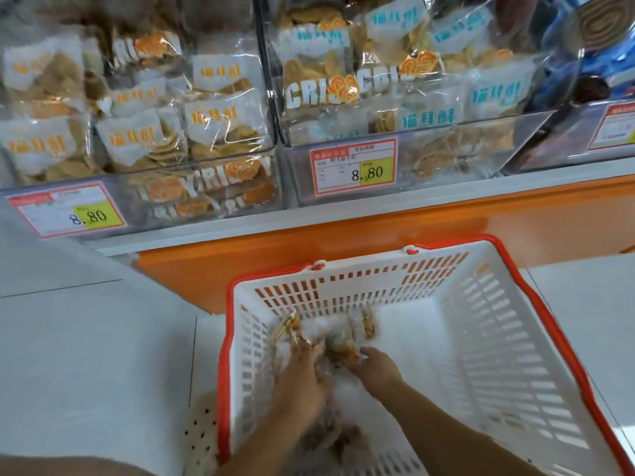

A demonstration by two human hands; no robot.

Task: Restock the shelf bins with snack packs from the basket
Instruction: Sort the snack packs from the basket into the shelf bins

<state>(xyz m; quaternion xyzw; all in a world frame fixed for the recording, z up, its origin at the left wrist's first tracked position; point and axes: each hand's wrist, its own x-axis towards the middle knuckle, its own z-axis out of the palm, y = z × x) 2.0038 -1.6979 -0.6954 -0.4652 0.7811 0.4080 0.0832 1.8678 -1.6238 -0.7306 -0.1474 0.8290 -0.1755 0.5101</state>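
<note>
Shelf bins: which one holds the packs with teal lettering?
The right-hand 8.80 bin, above the basket: its packs carry teal lettering; the left 8.80 bin holds orange-lettered packs.

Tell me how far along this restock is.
Done: both shelf bins look piled high. In hand: left hand and right hand are down on the snack packs in the basket; blur hides the grip. Left: those few packs; its right side is bare.

Bright even light; motion blur, edges warped.
</note>
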